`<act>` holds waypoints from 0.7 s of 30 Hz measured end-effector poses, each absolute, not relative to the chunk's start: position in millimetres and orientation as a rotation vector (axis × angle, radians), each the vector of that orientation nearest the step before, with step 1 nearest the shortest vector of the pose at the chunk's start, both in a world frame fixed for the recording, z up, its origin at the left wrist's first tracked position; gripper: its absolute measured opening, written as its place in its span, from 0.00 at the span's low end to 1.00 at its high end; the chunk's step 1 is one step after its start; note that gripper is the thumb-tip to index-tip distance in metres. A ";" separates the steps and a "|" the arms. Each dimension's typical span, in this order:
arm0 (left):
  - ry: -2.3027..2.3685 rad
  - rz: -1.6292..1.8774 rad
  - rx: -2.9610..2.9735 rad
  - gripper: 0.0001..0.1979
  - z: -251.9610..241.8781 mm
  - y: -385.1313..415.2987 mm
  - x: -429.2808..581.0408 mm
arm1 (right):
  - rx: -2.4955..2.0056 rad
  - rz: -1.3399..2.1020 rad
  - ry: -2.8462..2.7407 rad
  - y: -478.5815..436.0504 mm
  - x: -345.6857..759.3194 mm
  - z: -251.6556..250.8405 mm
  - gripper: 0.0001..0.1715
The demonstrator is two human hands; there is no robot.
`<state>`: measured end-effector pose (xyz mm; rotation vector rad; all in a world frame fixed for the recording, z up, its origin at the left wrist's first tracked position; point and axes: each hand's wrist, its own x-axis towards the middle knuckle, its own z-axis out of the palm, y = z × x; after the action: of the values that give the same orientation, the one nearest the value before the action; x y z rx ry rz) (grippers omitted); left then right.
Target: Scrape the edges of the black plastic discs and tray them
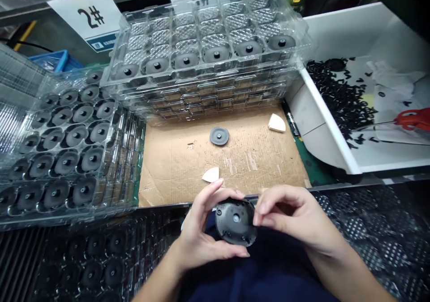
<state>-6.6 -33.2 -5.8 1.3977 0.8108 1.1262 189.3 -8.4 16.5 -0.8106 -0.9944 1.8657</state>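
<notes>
Between my hands I hold a round dark grey plastic disc (235,222), its underside facing up, with a central hole and several small holes. My left hand (204,226) grips its left side. My right hand (289,213) pinches its right edge with the fingertips. Just beyond my hands, a similar disc (219,136) lies on a brown cardboard sheet (255,167). Two white wedge-shaped pieces (211,174) (277,122) lie on the same sheet, the nearer one close to my left fingertips.
Stacked clear plastic trays (204,37) hold dark discs at the back, and another tray (67,136) holds rows of them at left. A darker tray (94,257) lies below my hands. At right stands a white bin (331,122) with small black parts and red-handled scissors (413,119).
</notes>
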 end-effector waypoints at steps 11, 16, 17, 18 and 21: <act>0.767 0.994 1.210 0.46 -1.5 -37.2 -17.1 | -0.825 2.069 -1.281 -4.2 177.4 29.1 0.10; 0.751 0.891 1.130 0.47 -0.7 -35.3 -22.0 | -0.864 2.144 -1.294 1.0 173.7 31.0 0.09; 0.755 0.875 1.115 0.48 -0.8 -35.4 -22.5 | -0.867 2.152 -1.314 1.5 173.7 31.1 0.08; 0.759 0.862 1.107 0.49 -1.0 -35.7 -22.8 | -0.865 2.155 -1.341 1.7 174.1 31.0 0.07; 0.785 0.852 1.113 0.49 -2.5 -36.7 -22.8 | -0.870 2.141 -1.413 1.0 176.0 28.9 0.03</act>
<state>-22.8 -36.7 -2.5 1.1127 0.7855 0.8518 176.0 1.0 28.9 -0.8701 -1.4128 2.1412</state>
